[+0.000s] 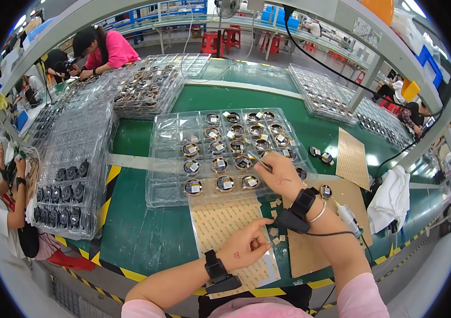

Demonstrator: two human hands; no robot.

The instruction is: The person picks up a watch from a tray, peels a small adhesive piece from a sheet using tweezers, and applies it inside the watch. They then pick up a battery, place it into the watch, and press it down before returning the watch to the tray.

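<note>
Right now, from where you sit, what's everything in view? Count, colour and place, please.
workbench: 1, green, beneath the trays
central tray: 1, clear, mid-bench
round parts: about twenty, dark with metallic rims, in central tray
loose round parts: 3, dark, right
left tray stack: 1, clear, left
watch-shaped parts: over ten, black, in left tray stack
other tray stacks: several, clear, far bench
sticker sheet: 1, tan, near side
small squares: several, tan, beside sticker sheet
tan sheet: 1, tan, right
brown board: 1, brown, near right
cloth: 1, white, right
stools: several, red, background
co-workers: several, varied clothing, around
metal tool: 1, silver, in right hand
wristbands: 2, black, on wrists
left hand: 1, bare, over sticker sheet
right hand: 1, bare, over central tray
</note>
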